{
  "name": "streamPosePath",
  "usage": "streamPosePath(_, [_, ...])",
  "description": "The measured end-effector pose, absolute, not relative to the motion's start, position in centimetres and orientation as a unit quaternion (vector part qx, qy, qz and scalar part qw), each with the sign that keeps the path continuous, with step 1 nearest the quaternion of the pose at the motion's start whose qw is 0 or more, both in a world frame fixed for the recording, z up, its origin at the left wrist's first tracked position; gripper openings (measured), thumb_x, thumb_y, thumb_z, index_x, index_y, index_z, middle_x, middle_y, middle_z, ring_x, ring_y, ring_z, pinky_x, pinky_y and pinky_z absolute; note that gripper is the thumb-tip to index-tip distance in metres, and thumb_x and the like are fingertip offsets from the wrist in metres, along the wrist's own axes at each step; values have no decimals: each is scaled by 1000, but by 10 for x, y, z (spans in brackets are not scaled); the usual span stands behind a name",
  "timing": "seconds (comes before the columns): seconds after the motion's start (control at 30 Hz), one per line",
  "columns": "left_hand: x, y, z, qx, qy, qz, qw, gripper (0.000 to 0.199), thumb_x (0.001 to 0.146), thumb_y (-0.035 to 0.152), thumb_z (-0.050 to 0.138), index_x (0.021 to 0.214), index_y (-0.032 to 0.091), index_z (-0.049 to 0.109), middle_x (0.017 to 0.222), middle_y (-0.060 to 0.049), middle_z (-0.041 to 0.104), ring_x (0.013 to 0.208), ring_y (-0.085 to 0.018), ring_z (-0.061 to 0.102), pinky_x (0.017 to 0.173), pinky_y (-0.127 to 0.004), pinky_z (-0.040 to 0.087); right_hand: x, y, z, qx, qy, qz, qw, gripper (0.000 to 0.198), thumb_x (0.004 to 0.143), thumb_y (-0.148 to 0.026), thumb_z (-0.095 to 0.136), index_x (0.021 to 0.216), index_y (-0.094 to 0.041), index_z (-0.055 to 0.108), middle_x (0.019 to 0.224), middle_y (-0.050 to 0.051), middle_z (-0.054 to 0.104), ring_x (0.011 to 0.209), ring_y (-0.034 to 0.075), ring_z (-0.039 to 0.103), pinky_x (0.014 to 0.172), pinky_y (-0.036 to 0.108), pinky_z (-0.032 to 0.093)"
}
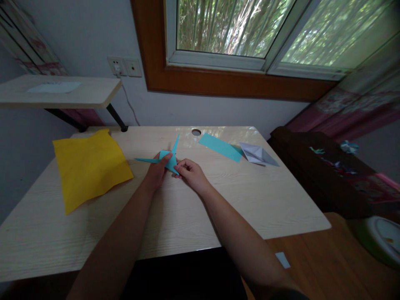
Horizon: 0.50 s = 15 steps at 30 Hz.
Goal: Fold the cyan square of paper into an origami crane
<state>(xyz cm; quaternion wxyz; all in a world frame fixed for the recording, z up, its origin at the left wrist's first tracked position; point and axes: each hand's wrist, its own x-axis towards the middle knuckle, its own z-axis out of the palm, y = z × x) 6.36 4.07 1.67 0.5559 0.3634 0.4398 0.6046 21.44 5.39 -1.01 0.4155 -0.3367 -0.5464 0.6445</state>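
Observation:
Between my two hands, just above the desk, is a turquoise origami crane [167, 161] of folded paper. Two thin points stick out from it, one to the left and one up and away from me. My left hand [158, 170] grips its left side, thumb lying across the top of the body. The fingertips of my right hand [191, 173] pinch its lower right corner. Parts of the fingers under the paper are hidden.
A wavy yellow sheet [90, 171] lies on the desk [250, 204] to the left. Back right are a turquoise paper strip [220, 147] and a folded pale paper piece [254, 153]. A raised shelf [93, 93] overhangs the back left. A cable hole [196, 132] sits near the wall.

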Motion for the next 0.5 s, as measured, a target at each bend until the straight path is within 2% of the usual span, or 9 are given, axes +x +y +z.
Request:
streamPosePath(0.27, [61, 44, 7, 410, 413, 588, 562, 28, 82, 43, 75, 83, 16, 66, 66, 2, 65, 48, -10, 53, 47, -23, 42, 214, 54, -8, -319, -526, 670, 416, 38, 79, -54, 79, 83, -21, 62, 75, 1, 75, 59, 13, 67, 57, 25, 49])
streamPosePath(0.5, [58, 45, 1, 407, 438, 601, 530, 31, 78, 44, 80, 86, 16, 69, 73, -1, 70, 57, -12, 60, 55, -25, 48, 214, 56, -13, -314, -525, 675, 411, 40, 81, -57, 77, 86, -21, 62, 75, 2, 76, 58, 14, 69, 54, 24, 49])
